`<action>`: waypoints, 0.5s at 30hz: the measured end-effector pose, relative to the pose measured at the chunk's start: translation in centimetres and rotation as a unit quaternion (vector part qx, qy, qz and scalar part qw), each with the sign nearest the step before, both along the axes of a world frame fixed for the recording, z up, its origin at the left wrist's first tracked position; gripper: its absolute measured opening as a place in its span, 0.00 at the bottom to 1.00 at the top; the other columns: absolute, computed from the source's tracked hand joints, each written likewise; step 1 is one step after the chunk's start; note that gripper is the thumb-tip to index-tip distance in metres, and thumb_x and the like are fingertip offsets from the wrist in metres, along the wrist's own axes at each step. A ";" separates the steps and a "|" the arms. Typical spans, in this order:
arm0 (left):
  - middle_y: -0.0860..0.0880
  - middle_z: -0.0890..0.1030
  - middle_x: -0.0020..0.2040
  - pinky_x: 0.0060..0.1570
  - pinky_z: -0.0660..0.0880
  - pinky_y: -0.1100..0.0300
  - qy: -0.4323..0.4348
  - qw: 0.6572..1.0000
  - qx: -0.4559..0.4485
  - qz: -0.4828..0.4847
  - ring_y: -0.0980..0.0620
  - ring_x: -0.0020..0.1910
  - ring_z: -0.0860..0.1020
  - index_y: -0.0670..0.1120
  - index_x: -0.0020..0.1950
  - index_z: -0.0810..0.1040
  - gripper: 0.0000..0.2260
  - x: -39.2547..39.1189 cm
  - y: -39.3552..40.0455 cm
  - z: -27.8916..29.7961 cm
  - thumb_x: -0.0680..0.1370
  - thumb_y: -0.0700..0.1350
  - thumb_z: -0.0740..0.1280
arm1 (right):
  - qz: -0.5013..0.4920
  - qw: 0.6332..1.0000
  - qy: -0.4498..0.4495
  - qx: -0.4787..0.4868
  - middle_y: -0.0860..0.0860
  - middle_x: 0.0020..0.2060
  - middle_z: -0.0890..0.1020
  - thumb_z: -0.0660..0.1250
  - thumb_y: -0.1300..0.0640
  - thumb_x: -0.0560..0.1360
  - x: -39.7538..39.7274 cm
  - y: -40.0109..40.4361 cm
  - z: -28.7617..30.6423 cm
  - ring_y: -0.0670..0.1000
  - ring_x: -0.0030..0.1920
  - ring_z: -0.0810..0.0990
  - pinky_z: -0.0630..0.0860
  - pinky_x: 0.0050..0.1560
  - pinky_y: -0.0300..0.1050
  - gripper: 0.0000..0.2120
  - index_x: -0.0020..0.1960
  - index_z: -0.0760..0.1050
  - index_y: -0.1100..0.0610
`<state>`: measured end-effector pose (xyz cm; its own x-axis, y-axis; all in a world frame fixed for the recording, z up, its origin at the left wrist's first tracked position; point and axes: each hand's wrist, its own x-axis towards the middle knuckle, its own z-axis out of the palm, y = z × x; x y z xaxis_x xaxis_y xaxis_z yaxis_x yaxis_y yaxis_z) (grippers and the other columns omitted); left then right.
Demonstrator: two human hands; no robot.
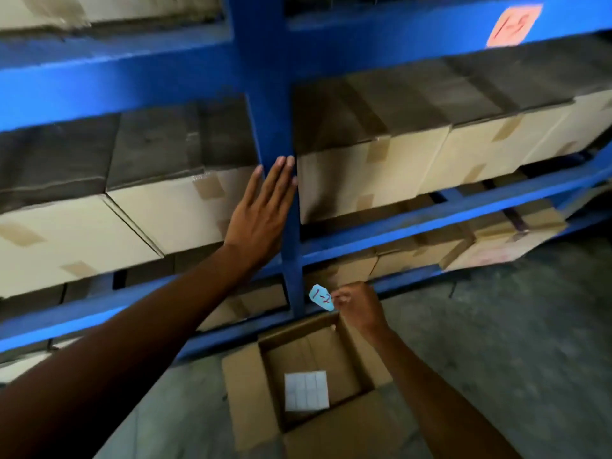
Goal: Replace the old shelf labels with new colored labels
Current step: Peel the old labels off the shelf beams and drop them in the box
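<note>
My left hand (261,210) lies flat with its fingers stretched out against the blue upright post (265,94) of the shelf rack, holding nothing. My right hand (359,304) is low beside the foot of the post, pinching a small light-blue label (320,297) marked "1-2" in red. An orange label (513,25) marked "1-5" is stuck on the upper blue shelf beam at the top right.
Taped cardboard boxes (371,173) fill the shelves on both sides of the post. An open cardboard box (251,405) stands on the concrete floor below my right hand, with a white sheet of squares (306,390) inside. Bare floor (513,326) lies to the right.
</note>
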<state>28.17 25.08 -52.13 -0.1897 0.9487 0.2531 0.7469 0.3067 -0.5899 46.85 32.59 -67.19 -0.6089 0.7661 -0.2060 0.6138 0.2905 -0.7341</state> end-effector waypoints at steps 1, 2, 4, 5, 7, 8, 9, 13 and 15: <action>0.36 0.43 0.77 0.72 0.40 0.43 0.001 1.000 0.005 0.000 0.39 0.76 0.42 0.40 0.76 0.43 0.39 0.0 0.3 -0.2 0.73 0.48 0.63 | -0.004 1.000 -0.024 -0.006 0.57 0.46 0.86 0.66 0.60 0.71 0.3 -0.2 -1.4 0.52 0.46 0.84 0.78 0.41 0.41 0.07 0.45 0.83 0.58; 0.36 0.43 0.77 0.72 0.42 0.43 0.008 1.000 0.007 -0.002 0.38 0.76 0.43 0.40 0.76 0.43 0.39 -0.1 0.4 -0.8 0.74 0.48 0.63 | -0.012 0.999 -0.049 -0.019 0.57 0.47 0.85 0.66 0.59 0.72 0.7 -0.6 -3.0 0.53 0.47 0.83 0.79 0.43 0.42 0.08 0.45 0.83 0.58; 0.36 0.45 0.77 0.73 0.43 0.44 0.019 1.000 0.005 -0.003 0.38 0.76 0.44 0.40 0.76 0.43 0.39 -0.3 0.5 -1.6 0.74 0.49 0.63 | -0.028 0.993 -0.092 -0.064 0.57 0.49 0.85 0.68 0.56 0.71 1.3 -1.6 -5.9 0.54 0.51 0.83 0.80 0.49 0.48 0.08 0.46 0.82 0.59; 0.36 0.45 0.77 0.73 0.44 0.44 0.024 1.000 0.003 -0.001 0.38 0.76 0.44 0.40 0.76 0.42 0.39 -0.5 0.4 -1.9 0.74 0.49 0.62 | -0.032 0.990 -0.110 -0.085 0.57 0.50 0.84 0.69 0.55 0.70 1.6 -2.2 -7.1 0.54 0.52 0.82 0.80 0.51 0.49 0.09 0.48 0.82 0.59; 0.36 0.45 0.77 0.73 0.45 0.44 0.033 0.999 0.006 -0.012 0.39 0.76 0.45 0.41 0.76 0.41 0.39 -0.8 0.4 -2.0 0.73 0.49 0.62 | -0.033 0.985 -0.135 -0.104 0.57 0.52 0.84 0.70 0.54 0.70 1.8 -2.9 -8.3 0.54 0.54 0.81 0.79 0.51 0.46 0.12 0.50 0.81 0.60; 0.36 0.45 0.77 0.73 0.45 0.44 0.033 0.999 0.008 -0.015 0.39 0.76 0.45 0.41 0.76 0.41 0.39 -1.0 0.5 -2.0 0.73 0.48 0.62 | -0.036 0.983 -0.145 -0.110 0.57 0.53 0.83 0.70 0.54 0.70 1.7 -3.0 -8.8 0.54 0.54 0.81 0.77 0.51 0.44 0.13 0.52 0.81 0.60; 0.36 0.45 0.77 0.73 0.46 0.44 0.027 0.999 0.008 -0.019 0.39 0.76 0.45 0.41 0.76 0.41 0.39 -1.1 0.5 -2.2 0.74 0.48 0.62 | -0.036 0.981 -0.150 -0.119 0.57 0.53 0.83 0.70 0.55 0.70 1.5 -3.2 -9.3 0.54 0.55 0.81 0.76 0.51 0.43 0.13 0.52 0.80 0.61; 0.36 0.46 0.77 0.74 0.50 0.43 0.009 0.999 0.020 -0.031 0.39 0.76 0.47 0.41 0.76 0.41 0.39 -1.1 0.7 -2.6 0.74 0.48 0.62 | 0.016 0.979 -0.159 -0.125 0.58 0.52 0.84 0.63 0.62 0.74 1.0 -4.0 -10.2 0.55 0.54 0.80 0.76 0.55 0.45 0.10 0.49 0.81 0.63; 0.36 0.48 0.77 0.74 0.51 0.44 0.021 0.999 0.028 -0.032 0.39 0.76 0.48 0.41 0.76 0.43 0.38 -1.1 0.7 -2.7 0.74 0.50 0.62 | -0.002 0.980 -0.147 -0.131 0.58 0.51 0.84 0.64 0.63 0.73 0.9 -4.1 -10.4 0.54 0.54 0.81 0.75 0.55 0.44 0.09 0.48 0.82 0.63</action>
<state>27.10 25.75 -54.87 -0.1171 0.9427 0.3123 0.7412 0.2923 -0.6044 47.78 28.47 -77.64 -0.4900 0.6658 -0.5627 0.8112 0.1119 -0.5739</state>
